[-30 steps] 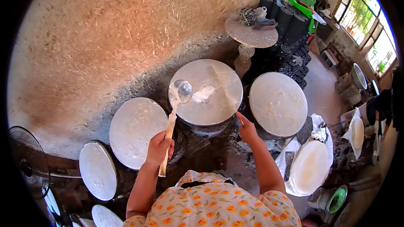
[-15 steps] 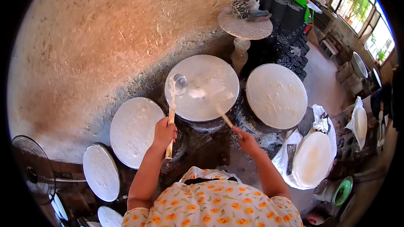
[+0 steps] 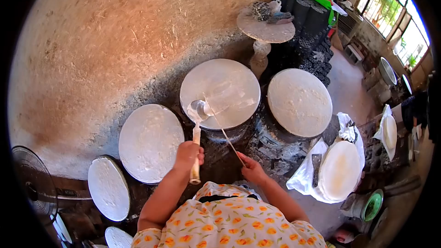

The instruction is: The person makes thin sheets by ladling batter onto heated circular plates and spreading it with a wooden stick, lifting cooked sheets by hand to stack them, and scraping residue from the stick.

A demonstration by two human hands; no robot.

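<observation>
My left hand (image 3: 188,155) is closed around the wooden handle of a ladle (image 3: 199,109), whose metal bowl sits over the front left of a round, pale griddle (image 3: 225,76). Between the fingers of my right hand (image 3: 253,171) is a thin wooden stick (image 3: 225,134), slanting up and left. Its far end reaches beside the ladle bowl; whether the two touch, I cannot tell. Whitish streaks mark the griddle, densest near the ladle. White residue coats the ladle's neck.
Similar white-topped rounds stand left (image 3: 150,143) and right (image 3: 299,102). A stack of pale flat sheets (image 3: 341,171) lies on white plastic at right. Behind are a small round stand (image 3: 266,30) and dark coal cylinders (image 3: 316,20). A fan (image 3: 33,181) is at far left.
The ladle has come down toward the griddle's front edge, and my left hand has shifted slightly right. My right hand has moved left and down, bringing the stick's tip beside the ladle.
</observation>
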